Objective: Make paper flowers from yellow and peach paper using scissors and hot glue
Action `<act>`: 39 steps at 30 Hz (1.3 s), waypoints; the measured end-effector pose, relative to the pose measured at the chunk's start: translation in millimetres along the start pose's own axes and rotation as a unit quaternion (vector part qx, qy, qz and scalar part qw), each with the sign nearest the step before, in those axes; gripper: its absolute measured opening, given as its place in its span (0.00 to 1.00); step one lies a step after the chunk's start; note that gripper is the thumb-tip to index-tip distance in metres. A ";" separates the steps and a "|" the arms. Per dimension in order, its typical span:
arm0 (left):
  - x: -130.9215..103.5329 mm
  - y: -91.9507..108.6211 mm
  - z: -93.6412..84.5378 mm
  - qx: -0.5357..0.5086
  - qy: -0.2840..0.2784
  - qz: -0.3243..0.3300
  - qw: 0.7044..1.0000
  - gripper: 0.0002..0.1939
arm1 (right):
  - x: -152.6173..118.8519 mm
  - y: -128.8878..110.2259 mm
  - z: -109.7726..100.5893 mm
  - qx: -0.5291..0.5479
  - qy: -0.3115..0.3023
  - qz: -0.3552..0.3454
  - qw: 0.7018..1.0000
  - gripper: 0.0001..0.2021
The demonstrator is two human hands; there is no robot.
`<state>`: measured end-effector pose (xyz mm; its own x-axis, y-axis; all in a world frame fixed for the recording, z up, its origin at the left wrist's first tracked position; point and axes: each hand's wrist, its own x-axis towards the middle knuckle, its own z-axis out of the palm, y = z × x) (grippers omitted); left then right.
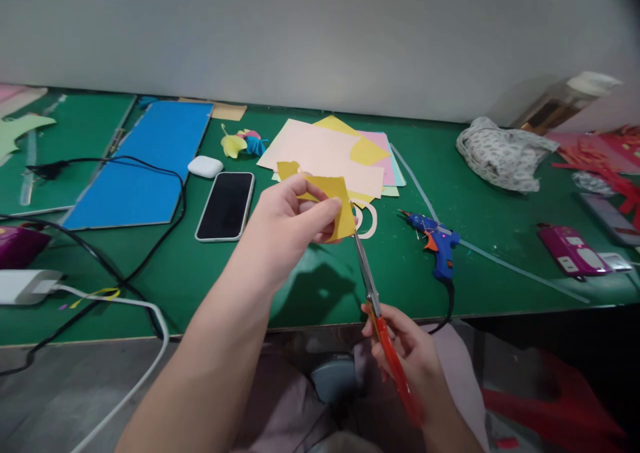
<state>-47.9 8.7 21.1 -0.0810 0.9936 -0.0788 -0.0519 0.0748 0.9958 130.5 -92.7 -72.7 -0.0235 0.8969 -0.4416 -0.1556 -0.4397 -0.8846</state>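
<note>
From my end of the head feed, I have the yellow paper (345,206) up in the air over the bench (320,299), roughly midway between its front and back edges. My left hand (293,216) pinches it, thumb in front and the other fingers behind, with no gap beyond the paper itself. My right hand (413,349), low by the front edge, has its fingers curled around the red handles of the scissors (370,283). The blades point up and away, their tips at the lower right corner of the paper. They show nearly edge-on, so I can't fairly say whether they bite the paper or only meet it.

For a clean cut, I'd hold the scissors steady and turn the paper into them with the left hand, using the deeper part of the blades rather than the tips. I'd keep the pinch close enough to stop the paper bending, yet with the thumb clear of the cutting line. Just behind the tips lies a pale paper ring (371,219), so I'd lift a little to avoid catching it. Towards the bench's right end sits the blue glue gun (443,246); my right elbow should swing clear of its cord.
</note>
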 end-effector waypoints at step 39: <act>-1.2 1.3 3.2 -0.002 0.031 0.029 0.999 0.07 | 1.0 -9.7 2.3 0.029 -0.022 0.034 0.999 0.20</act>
<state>-44.7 7.9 22.7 -0.1447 0.9892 -0.0238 -0.0499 0.0167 0.9986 129.8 -87.4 -64.3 -0.0790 0.8670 -0.4920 -0.2087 -0.4969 -0.8423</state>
